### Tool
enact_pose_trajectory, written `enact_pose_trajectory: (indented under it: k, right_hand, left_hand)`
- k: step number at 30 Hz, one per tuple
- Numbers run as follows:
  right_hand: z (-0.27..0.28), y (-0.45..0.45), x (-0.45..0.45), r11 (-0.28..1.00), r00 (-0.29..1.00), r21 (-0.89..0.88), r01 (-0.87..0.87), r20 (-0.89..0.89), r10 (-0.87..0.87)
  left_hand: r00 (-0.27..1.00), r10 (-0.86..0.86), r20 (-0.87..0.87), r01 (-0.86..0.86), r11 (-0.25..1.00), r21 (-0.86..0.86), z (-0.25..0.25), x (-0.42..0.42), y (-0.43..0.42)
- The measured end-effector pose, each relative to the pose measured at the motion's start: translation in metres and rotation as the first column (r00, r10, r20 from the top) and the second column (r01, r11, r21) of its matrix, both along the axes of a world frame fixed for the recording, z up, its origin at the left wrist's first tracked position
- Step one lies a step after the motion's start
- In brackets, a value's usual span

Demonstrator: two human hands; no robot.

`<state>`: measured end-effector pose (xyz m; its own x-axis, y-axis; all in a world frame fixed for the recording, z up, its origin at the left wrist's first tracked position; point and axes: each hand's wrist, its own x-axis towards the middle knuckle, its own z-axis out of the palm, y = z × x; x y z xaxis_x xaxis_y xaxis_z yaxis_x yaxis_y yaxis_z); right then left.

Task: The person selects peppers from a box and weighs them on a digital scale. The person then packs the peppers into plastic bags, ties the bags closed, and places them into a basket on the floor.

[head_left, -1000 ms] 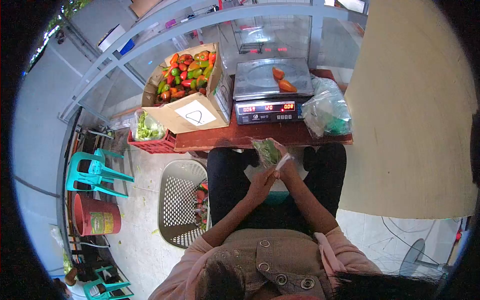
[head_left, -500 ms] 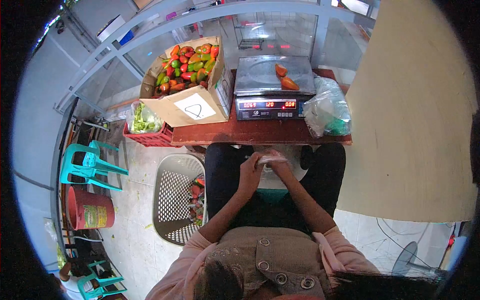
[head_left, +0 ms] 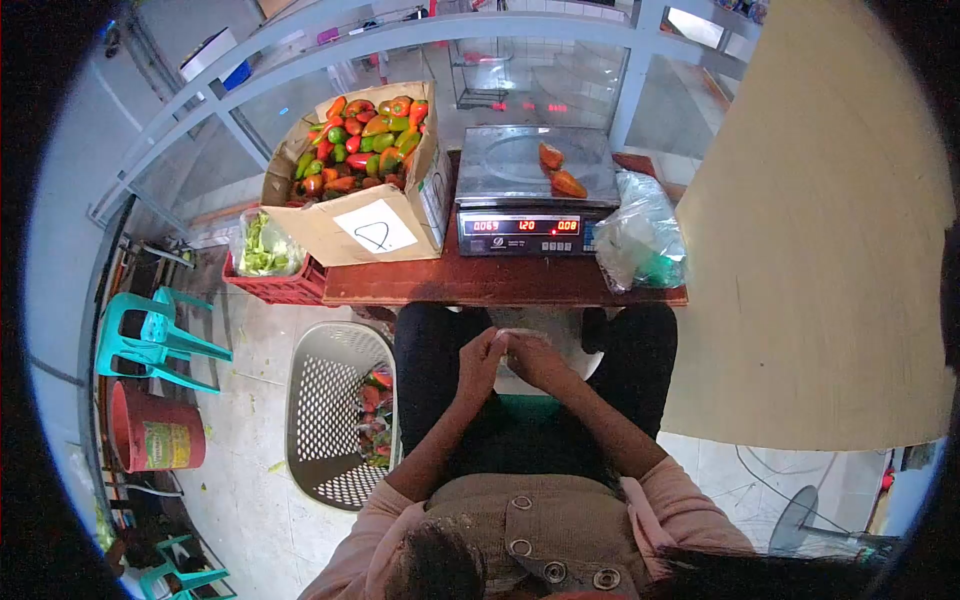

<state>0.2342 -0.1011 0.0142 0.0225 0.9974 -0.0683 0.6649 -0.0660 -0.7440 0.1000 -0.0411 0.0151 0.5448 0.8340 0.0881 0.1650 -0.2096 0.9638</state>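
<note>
Both hands have drawn back slightly from the bench (head_left: pixel 400 285) toward the lap.
Ahead I see the bench crowded by a box (head_left: pixel 305 235) of mixed peppers, a scale (head_left: pixel 500 170) bearing two orange peppers (head_left: pixel 568 184), and a plastic bag (head_left: pixel 645 230) at its right end; a basket (head_left: pixel 312 440) stands beside the left leg, and a tan board (head_left: pixel 800 250) bounds the right. Open room lies between bench edge and lap, where left hand (head_left: pixel 480 365) and right hand (head_left: pixel 538 360) meet, fingers curled; the clear wrapper they held earlier is hidden, so I can't tell their grip.
</note>
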Motion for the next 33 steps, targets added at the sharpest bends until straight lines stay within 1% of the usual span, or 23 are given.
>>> enact_pose_trajectory:
  k: [1,4,6,8,9,10,11,12,13,14,15,16,17,19,20,23,25,26,28,29,31,33]
  right_hand:
    - [0.009,0.001,0.000,1.000,1.000,0.024,-0.018,0.020,0.018]
    - [0.043,0.009,0.017,0.990,0.991,0.057,-0.133,-0.008,0.133]
    - [0.032,0.035,0.047,0.993,0.972,0.040,-0.110,0.214,0.099]
    - [0.055,0.060,0.081,0.961,0.974,0.238,0.141,0.141,-0.177]
    - [0.058,0.079,0.102,0.895,0.935,0.408,0.180,0.212,-0.284]
    - [0.056,0.101,0.120,0.748,0.861,0.626,0.222,0.233,-0.451]
    - [0.054,0.126,0.139,0.588,0.672,0.799,0.124,0.369,-0.642]
    - [0.059,0.141,0.160,0.713,0.632,0.695,0.097,0.510,-0.584]
    - [0.053,0.161,0.178,0.824,0.587,0.514,0.240,0.599,-0.544]
    - [0.035,0.182,0.197,0.825,0.480,0.493,0.278,0.672,-0.564]
    - [0.031,0.184,0.199,0.818,0.469,0.495,0.291,0.672,-0.573]
    - [0.032,0.187,0.200,0.811,0.456,0.502,0.300,0.671,-0.584]
    - [0.033,0.193,0.199,0.803,0.443,0.513,0.305,0.670,-0.596]
    - [0.020,0.203,0.201,0.774,0.487,0.544,0.324,0.606,-0.629]
    - [0.012,0.206,0.201,0.756,0.504,0.560,0.340,0.570,-0.649]
    - [0.012,0.203,0.191,0.742,0.514,0.621,0.254,0.563,-0.647]
    - [0.028,0.189,0.181,0.755,0.605,0.614,0.232,0.517,-0.606]
    - [0.036,0.178,0.173,0.759,0.646,0.613,0.219,0.492,-0.583]
    - [0.043,0.150,0.155,0.752,0.775,0.536,0.384,0.257,-0.578]
    - [0.047,0.130,0.143,0.750,0.810,0.479,0.455,0.128,-0.573]
    - [0.062,0.084,0.104,0.800,0.833,0.237,0.551,-0.092,-0.546]
    - [0.036,0.044,0.073,0.824,0.895,0.351,0.446,-0.149,-0.421]
  left_hand:
    - [1.000,0.009,0.003,-0.009,0.999,-0.045,-0.003,-0.001,0.003]
    - [0.999,0.032,0.020,-0.027,0.978,-0.208,-0.018,-0.014,0.014]
    - [0.998,0.043,0.051,-0.023,0.939,-0.344,-0.032,-0.020,0.022]
    - [0.993,0.059,0.103,-0.013,0.916,-0.402,-0.034,-0.019,0.023]
    - [0.990,0.069,0.126,-0.008,0.902,-0.432,-0.035,-0.019,0.023]
    - [0.989,0.072,0.133,-0.007,0.902,-0.432,-0.035,-0.017,0.023]
    - [0.987,0.077,0.138,-0.010,0.902,-0.431,-0.035,-0.015,0.024]
    - [0.987,0.084,0.139,-0.016,0.901,-0.433,-0.035,-0.014,0.025]
    - [0.984,0.081,0.156,0.002,0.883,-0.468,-0.035,-0.016,0.026]
    - [0.982,0.081,0.172,0.017,0.863,-0.505,-0.035,-0.018,0.028]
    - [0.978,0.085,0.189,0.031,0.842,-0.539,-0.036,-0.020,0.029]
    - [0.971,0.108,0.214,0.020,0.852,-0.523,-0.037,-0.020,0.028]
    - [0.968,0.118,0.220,0.023,0.836,-0.549,-0.038,-0.021,0.029]
    - [0.963,0.134,0.234,0.033,0.802,-0.596,-0.035,-0.023,0.028]
    - [0.963,0.136,0.234,0.030,0.807,-0.590,-0.033,-0.023,0.029]
    - [0.961,0.120,0.251,0.046,0.821,-0.568,-0.035,-0.021,0.033]
    - [0.954,0.100,0.281,0.077,0.828,-0.555,-0.040,-0.021,0.036]
    - [0.952,0.128,0.278,0.057,0.818,-0.572,-0.041,-0.020,0.036]
    - [0.943,0.189,0.275,0.017,0.796,-0.605,-0.041,-0.016,0.033]
    - [0.950,0.170,0.261,0.021,0.801,-0.599,-0.043,-0.016,0.032]
    - [0.965,0.124,0.232,0.035,0.813,-0.581,-0.051,-0.019,0.034]
    - [0.964,0.120,0.239,0.034,0.832,-0.553,-0.059,-0.016,0.034]
